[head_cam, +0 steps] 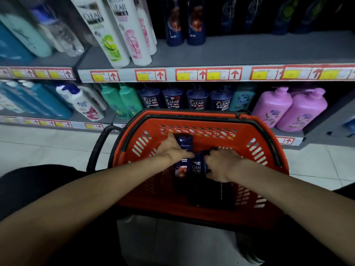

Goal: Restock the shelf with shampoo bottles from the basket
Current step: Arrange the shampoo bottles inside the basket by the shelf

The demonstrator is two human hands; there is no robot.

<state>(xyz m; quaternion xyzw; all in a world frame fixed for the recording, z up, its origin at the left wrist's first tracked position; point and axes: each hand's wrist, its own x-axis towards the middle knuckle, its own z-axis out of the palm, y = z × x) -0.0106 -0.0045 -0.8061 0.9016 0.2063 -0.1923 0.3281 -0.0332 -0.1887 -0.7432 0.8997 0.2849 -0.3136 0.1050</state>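
Two hands [196, 160] grip two bottles [189, 166].

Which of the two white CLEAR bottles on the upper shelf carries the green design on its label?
The left white CLEAR bottle has the green leaf design; the right white CLEAR bottle beside it shows pink flowers instead.

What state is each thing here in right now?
Left hand: gripping a dark blue bottle.
Right hand: grasping another bottle.
Red basket: holding bottles, handles folded down.
Upper shelf: mostly bare at its front.
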